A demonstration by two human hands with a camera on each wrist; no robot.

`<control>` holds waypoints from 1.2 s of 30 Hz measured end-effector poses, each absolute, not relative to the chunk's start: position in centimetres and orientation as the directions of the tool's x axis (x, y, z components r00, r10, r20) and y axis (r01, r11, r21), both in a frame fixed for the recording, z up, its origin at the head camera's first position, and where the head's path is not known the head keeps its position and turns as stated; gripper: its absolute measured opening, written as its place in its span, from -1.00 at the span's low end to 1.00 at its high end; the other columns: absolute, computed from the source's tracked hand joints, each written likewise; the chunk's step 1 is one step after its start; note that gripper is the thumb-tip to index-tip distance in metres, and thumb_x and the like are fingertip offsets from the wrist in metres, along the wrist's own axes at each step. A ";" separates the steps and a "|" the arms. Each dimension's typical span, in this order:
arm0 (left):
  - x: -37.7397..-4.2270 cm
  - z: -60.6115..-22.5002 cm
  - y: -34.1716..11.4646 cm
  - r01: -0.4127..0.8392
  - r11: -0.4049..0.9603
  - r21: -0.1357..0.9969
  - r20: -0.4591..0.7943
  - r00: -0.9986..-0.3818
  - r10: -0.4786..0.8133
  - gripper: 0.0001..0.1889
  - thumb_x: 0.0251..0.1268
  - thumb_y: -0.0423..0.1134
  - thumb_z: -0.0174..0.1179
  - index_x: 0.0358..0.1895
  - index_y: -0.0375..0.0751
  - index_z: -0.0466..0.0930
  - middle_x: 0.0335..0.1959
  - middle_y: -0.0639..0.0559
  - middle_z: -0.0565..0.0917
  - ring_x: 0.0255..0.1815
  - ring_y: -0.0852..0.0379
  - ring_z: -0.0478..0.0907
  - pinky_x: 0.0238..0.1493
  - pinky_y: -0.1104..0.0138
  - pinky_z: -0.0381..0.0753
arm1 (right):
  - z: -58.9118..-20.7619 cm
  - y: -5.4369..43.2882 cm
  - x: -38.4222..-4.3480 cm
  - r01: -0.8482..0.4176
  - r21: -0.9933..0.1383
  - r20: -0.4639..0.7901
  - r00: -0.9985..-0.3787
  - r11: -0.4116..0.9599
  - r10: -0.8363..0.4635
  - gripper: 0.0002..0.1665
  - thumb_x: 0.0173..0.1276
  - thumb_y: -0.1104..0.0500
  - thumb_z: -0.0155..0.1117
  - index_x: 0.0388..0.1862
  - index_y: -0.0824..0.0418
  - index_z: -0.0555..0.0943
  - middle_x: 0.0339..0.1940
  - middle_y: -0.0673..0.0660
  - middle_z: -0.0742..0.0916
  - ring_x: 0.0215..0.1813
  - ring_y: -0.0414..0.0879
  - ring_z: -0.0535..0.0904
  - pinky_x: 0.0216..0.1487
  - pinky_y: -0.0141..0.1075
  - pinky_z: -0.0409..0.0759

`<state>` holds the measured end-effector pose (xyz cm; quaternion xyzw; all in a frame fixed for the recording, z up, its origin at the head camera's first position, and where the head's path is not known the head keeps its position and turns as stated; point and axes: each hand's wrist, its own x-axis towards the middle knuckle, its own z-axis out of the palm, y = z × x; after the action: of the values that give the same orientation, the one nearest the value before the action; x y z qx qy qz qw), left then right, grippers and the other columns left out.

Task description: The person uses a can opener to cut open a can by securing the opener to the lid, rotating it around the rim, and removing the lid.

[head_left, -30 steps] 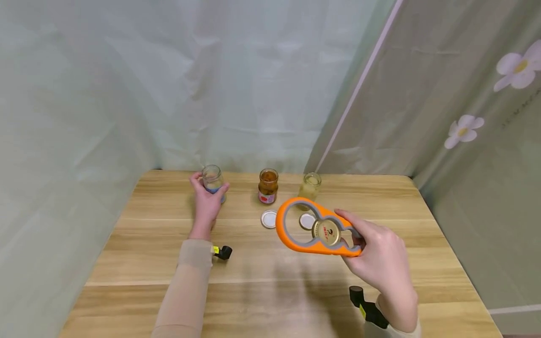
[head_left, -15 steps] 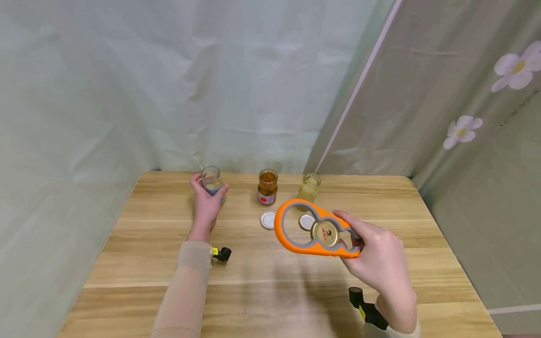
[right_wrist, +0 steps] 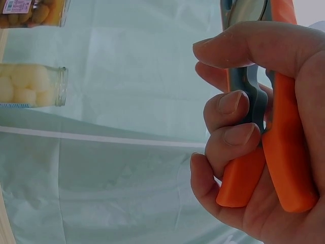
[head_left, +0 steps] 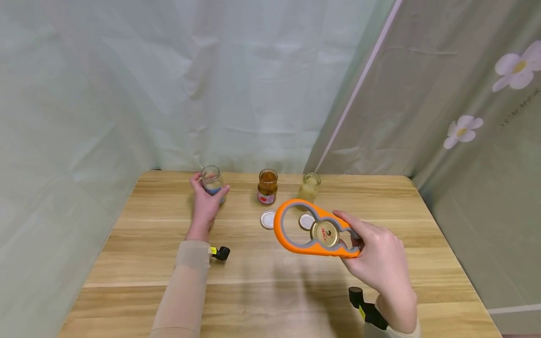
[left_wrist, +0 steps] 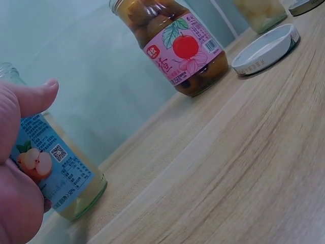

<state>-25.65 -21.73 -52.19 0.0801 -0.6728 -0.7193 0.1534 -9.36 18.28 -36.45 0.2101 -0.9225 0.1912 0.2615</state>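
Note:
My left hand (head_left: 205, 206) grips a lidless glass jar (head_left: 211, 174) at the table's back left. Its blue label with a fruit picture shows in the left wrist view, the thumb lying across the glass above it. Raised over the table, my right hand (head_left: 382, 256) holds an orange and grey jar opener (head_left: 279, 230) by its handles. A gold lid (head_left: 327, 234) sits in the opener's middle ring, while the large ring is bare. In the right wrist view, fingers curl round both orange handles (right_wrist: 288, 147).
An uncovered jar of brown fruit (head_left: 267, 184) with a pink label stands at the back middle. Right of it is an uncovered jar of pale fruit (head_left: 309, 188), partly behind the opener. Two lids, a left one (head_left: 268, 219) and a right one (head_left: 306, 221), lie white side up before them.

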 end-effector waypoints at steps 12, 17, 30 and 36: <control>-25.7 -52.0 -21.9 0.125 -0.108 0.986 0.085 -0.945 -0.315 -0.07 0.27 -0.57 0.44 0.49 0.01 0.00 0.54 -0.26 0.30 0.46 -0.14 0.36 0.47 0.07 0.33 | -36.5 18.3 -9.2 -0.486 -0.244 0.560 -0.777 0.839 -0.287 -0.26 -0.03 0.21 0.54 0.24 -0.14 0.76 -0.57 -0.26 0.46 -0.55 -0.33 0.32 -0.57 -0.33 0.29; -25.5 -51.6 -22.2 0.154 -0.099 0.983 0.116 -0.943 -0.311 0.02 0.20 -0.66 0.42 0.56 -0.05 -0.03 0.57 -0.24 0.26 0.52 -0.12 0.29 0.54 0.06 0.24 | -36.4 18.3 -9.2 -0.485 -0.243 0.562 -0.776 0.840 -0.286 -0.26 -0.04 0.21 0.54 0.24 -0.14 0.76 -0.57 -0.27 0.46 -0.55 -0.33 0.32 -0.57 -0.32 0.29; -24.5 -50.1 -23.6 0.238 -0.107 0.965 0.198 -0.935 -0.295 0.03 -0.01 -0.82 0.09 0.59 -0.18 -0.02 0.64 -0.17 0.18 0.68 -0.09 0.02 0.66 -0.14 -0.15 | -36.3 18.2 -9.6 -0.498 -0.246 0.558 -0.774 0.831 -0.299 -0.27 -0.03 0.20 0.57 0.23 -0.12 0.77 -0.57 -0.26 0.45 -0.56 -0.33 0.32 -0.57 -0.32 0.28; -24.5 -49.2 -23.9 0.283 -0.166 0.945 0.220 -0.922 -0.317 0.01 -0.04 -0.86 -0.01 0.58 -0.20 0.01 0.63 -0.24 0.16 0.67 -0.15 0.00 0.64 -0.12 -0.12 | -36.2 18.2 -9.9 -0.501 -0.245 0.561 -0.772 0.830 -0.300 -0.26 -0.04 0.21 0.56 0.24 -0.11 0.76 -0.58 -0.26 0.46 -0.56 -0.32 0.33 -0.57 -0.31 0.28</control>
<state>-24.47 -23.94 -49.17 0.0141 -0.6150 -0.7635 0.1964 -9.91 18.25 -36.25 0.2173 -0.9209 0.1941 0.2588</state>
